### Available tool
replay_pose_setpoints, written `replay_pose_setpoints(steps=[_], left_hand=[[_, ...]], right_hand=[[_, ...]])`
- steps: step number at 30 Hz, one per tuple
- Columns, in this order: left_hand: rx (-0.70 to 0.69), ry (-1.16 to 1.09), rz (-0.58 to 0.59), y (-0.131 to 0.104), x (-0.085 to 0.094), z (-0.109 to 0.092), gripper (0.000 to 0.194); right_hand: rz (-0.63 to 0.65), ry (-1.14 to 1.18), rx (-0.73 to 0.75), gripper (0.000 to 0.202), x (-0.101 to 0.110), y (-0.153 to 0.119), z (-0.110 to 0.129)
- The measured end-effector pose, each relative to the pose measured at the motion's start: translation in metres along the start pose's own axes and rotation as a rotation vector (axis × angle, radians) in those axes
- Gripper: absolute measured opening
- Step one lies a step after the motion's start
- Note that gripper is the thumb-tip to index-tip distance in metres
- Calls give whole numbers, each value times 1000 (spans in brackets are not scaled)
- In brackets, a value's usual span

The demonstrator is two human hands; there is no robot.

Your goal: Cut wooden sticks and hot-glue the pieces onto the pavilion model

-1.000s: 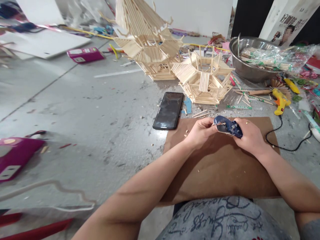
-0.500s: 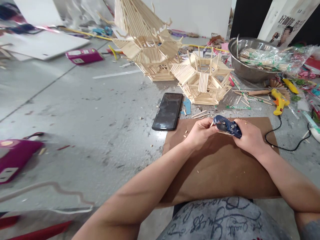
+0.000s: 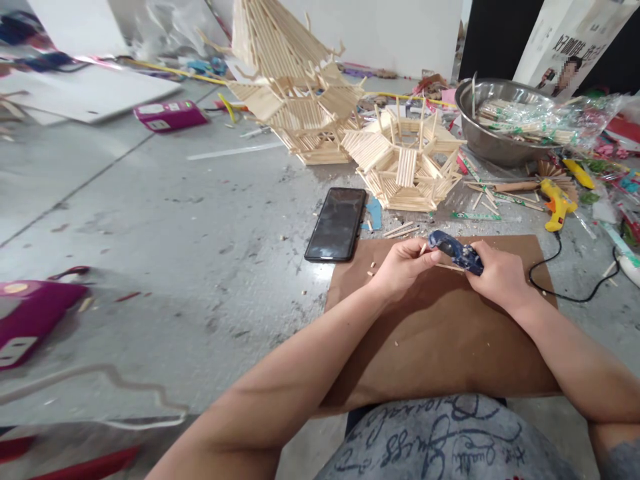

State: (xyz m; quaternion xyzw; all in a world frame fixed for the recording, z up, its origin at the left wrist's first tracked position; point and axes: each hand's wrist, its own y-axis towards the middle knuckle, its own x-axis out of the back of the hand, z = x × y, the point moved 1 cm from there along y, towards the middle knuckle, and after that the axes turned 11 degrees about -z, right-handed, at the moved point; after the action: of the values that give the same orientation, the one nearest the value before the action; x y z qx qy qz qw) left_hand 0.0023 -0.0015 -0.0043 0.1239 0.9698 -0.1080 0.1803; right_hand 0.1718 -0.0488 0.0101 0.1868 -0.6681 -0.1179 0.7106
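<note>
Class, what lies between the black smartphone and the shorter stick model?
The head view shows a blue scrap and a short stick between the smartphone and the stick model.

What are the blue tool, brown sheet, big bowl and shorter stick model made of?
Blue tool: probably plastic outside; opaque dark blue, pale smears.
Brown sheet: paper, card or leather-like, can't tell which; matte, plain brown.
Big bowl: metal, likely stainless steel; shiny grey, reflective.
Shorter stick model: likely bare wood; pale straw-coloured, no paint visible.
</note>
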Motion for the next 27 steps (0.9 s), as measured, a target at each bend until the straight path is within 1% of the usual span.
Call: replay_pose_setpoints(steps=[3,6,8,14,17,19,21,22,24,27], left_hand=[[16,47,14,-1,0,1,30],[29,91,40,-1,0,1,28],[48,100,63,0,0,1,28],[85,-9,114,4,1,-1,23],[114,-44,108,5,1,-4,19],[143,-76,99,4,1,-5,17],[173,-104,93,4,0,-6,14],[183,-119,87,3,-1,-7,13],[191,-140,71,3,-2,-7,11],[167,-155,53,3,-3,-8,9]], right_hand=[[-18,-50,-25,26,0,2,-4],[-50,-122,-55,31,0,8,-16],[-48,-163,-55,36,-2,13,-25],[15,-236,-46,64,-19,14,-41],[-5,-222,-44,70,-25,13,-45],[-74,-180,-3,66,-24,14,-44],[-145,-89,65,53,-17,14,-40],[-152,-25,109,45,-13,14,-36],[-96,97,207,31,-6,12,-26],[85,146,323,24,-2,6,-9]])
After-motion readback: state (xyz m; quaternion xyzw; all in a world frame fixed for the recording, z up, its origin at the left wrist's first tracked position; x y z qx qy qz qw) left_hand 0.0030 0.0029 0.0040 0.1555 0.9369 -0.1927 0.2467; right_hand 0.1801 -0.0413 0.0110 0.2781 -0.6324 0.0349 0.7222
